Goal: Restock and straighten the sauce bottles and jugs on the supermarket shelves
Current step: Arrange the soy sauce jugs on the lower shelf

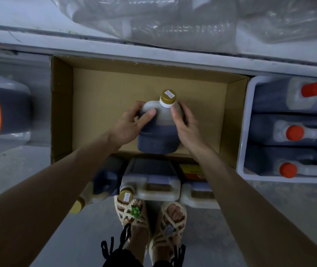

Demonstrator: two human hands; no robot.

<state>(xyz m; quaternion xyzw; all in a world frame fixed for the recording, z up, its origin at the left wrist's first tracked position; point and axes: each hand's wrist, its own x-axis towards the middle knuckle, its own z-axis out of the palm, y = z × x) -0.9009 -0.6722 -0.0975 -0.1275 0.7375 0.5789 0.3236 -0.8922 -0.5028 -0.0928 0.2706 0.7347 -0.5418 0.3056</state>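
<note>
I'm gripping the gold-capped jug (158,130) with my left hand (129,125) and right hand (185,125) over the cardboard box (99,87).

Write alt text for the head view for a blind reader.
The left hand and right hand grip a gold-capped jug of dark sauce, upright in an open cardboard box. More gold-capped jugs lie by the person's sandalled feet; a white crate of red-capped jugs sits right of the box.

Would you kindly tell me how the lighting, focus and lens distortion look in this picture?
Head view: dim, bluish light with no hard shadows; the gold-capped jug gripped by the left hand and right hand is fairly sharp; the wrapped bottles up top are blurred with small glints; the shelf edge bows from wide-angle distortion.
</note>
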